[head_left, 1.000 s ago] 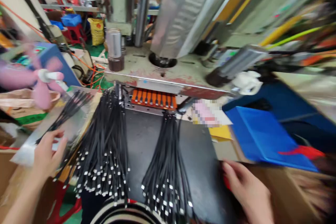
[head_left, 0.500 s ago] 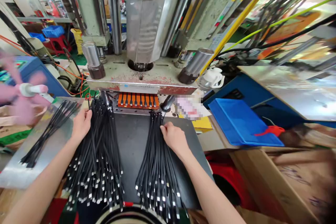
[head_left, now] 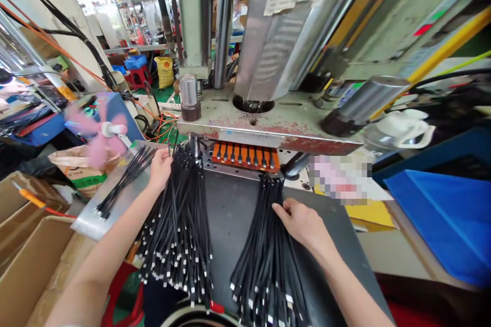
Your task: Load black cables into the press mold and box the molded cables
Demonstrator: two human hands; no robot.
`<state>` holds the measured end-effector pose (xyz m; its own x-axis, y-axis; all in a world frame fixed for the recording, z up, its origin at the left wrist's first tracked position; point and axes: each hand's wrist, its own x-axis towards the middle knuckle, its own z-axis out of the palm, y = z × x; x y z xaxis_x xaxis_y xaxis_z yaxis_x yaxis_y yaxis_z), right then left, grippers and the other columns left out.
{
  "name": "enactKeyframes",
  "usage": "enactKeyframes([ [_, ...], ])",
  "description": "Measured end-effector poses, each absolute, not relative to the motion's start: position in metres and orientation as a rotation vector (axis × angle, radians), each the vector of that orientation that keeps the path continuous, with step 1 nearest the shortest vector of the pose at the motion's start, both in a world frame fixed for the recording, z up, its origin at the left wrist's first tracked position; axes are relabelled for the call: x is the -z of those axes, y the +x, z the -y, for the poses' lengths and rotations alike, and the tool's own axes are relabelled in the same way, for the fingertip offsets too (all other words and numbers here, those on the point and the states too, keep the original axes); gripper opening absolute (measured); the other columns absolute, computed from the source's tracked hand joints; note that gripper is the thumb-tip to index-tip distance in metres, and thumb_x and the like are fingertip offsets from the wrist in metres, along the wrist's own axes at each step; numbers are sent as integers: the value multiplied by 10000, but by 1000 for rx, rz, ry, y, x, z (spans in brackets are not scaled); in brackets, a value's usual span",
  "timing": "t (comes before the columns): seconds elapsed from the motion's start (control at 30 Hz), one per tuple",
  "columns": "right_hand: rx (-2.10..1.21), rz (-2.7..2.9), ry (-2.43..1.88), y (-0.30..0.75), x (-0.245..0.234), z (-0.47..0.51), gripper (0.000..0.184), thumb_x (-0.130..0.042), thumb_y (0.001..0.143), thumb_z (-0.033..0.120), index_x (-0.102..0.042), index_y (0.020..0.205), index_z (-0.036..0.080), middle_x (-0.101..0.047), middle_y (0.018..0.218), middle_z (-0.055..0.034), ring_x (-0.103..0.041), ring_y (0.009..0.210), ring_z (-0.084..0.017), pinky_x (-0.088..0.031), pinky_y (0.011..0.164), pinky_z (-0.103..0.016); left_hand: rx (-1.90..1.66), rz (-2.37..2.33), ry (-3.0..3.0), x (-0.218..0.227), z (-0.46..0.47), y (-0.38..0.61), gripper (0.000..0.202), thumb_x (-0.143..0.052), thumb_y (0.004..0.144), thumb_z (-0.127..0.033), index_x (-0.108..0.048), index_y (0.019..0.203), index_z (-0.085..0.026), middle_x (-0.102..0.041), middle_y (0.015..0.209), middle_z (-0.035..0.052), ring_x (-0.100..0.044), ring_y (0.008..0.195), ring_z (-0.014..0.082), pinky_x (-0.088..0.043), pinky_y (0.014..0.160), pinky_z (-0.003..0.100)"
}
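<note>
So take the black board (head_left: 226,214) as your clock. Your left hand (head_left: 161,167) is up around 10, in a narrow pinch beside the top end of the left bunch (head_left: 174,235). A strand seems to poke up at your fingertips, but I can't tell if you've really got it. Your right hand (head_left: 301,220) is at 3, fingers curled in close, thumb against the right bunch (head_left: 264,250); can't tell if a cable is nipped there.

The cables sit in those two bunches, at 9 and 3, tips fanned toward 6, I'd guess so single ones come loose easily. Tops point at 12, near the orange mold (head_left: 245,156), probably to keep your reach short. The bare strip between them looks like handy working room. Another small bundle (head_left: 125,181) lies farther out toward 10, apart from the rest, maybe so they don't get mixed.
</note>
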<state>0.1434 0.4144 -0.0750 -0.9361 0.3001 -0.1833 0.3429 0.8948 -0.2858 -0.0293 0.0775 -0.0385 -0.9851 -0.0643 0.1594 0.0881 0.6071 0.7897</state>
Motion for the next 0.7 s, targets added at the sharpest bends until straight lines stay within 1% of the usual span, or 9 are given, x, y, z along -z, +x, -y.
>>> enactKeyframes([
  [0.07, 703, -2940, 503, 145, 80, -425, 341, -422, 878, 448, -503, 631, 228, -645, 616, -55, -651, 636, -236, -388, 571, -290, 1268, 2769, -32, 35, -74, -30, 258, -441, 768, -184, -543, 1005, -164, -623, 732, 12, -593, 687, 159, -458, 694, 273],
  [0.13, 884, -2936, 534, 149, 82, -434, 387, -407, 856, 505, -492, 593, 234, -625, 571, -38, -625, 584, -221, -392, 567, -289, 1183, 2874, -63, 30, -69, -28, 159, -521, 716, -167, -570, 866, -185, -556, 595, -24, -556, 609, 168, -428, 670, 284],
  [0.23, 1050, -2946, 615, 155, 80, -441, 420, -416, 829, 553, -494, 566, 234, -605, 526, -29, -584, 518, -200, -384, 542, -285, 1057, 2967, -131, 21, -63, -21, 80, -579, 663, -137, -553, 704, -202, -505, 546, -36, -526, 591, 171, -386, 668, 289],
  [0.3, 1224, -2970, 638, 159, 72, -440, 433, -423, 838, 564, -484, 569, 231, -577, 496, -17, -546, 477, -178, -377, 518, -273, 1004, 2990, -184, 11, -62, -15, 92, -590, 687, -174, -518, 640, -204, -493, 547, -36, -503, 582, 160, -363, 642, 280],
  [0.33, 1338, -2974, 641, 162, 66, -437, 439, -427, 848, 570, -480, 577, 228, -556, 479, -7, -524, 458, -165, -374, 503, -264, 993, 2985, -219, 4, -63, -11, 136, -590, 716, -215, -493, 621, -203, -481, 547, -38, -487, 575, 151, -353, 624, 272],
  [0.4, 1560, -2959, 611, 167, 46, -427, 435, -436, 869, 571, -499, 617, 223, -508, 451, 18, -483, 425, -144, -365, 467, -246, 1095, 2946, -342, -13, -71, 0, 232, -558, 789, -321, -449, 623, -201, -457, 553, -42, -457, 553, 128, -341, 580, 252],
  [0.5, 1752, -2922, 338, 177, 6, -402, 379, -449, 905, 514, -567, 714, 208, -494, 461, 33, -504, 439, -135, -387, 462, -227, 1476, 2828, -623, -48, -92, 23, 292, -505, 854, -409, -415, 676, -197, -469, 585, -48, -426, 507, 90, -339, 505, 214],
  [0.57, 1784, -2909, 38, 182, -19, -382, 316, -458, 927, 439, -604, 779, 201, -533, 509, 29, -544, 481, -128, -413, 491, -214, 1668, 2739, -798, -73, -110, 42, 265, -517, 867, -396, -441, 723, -187, -495, 627, -43, -434, 512, 73, -359, 489, 190],
  [0.7, 1850, -2927, -409, 181, -44, -349, 178, -473, 945, 288, -635, 952, 214, -586, 599, 39, -556, 510, -91, -425, 529, -185, 1779, 2603, -1062, -111, -143, 74, 159, -539, 888, -328, -563, 879, -171, -509, 687, -33, -449, 542, 53, -385, 480, 149],
])
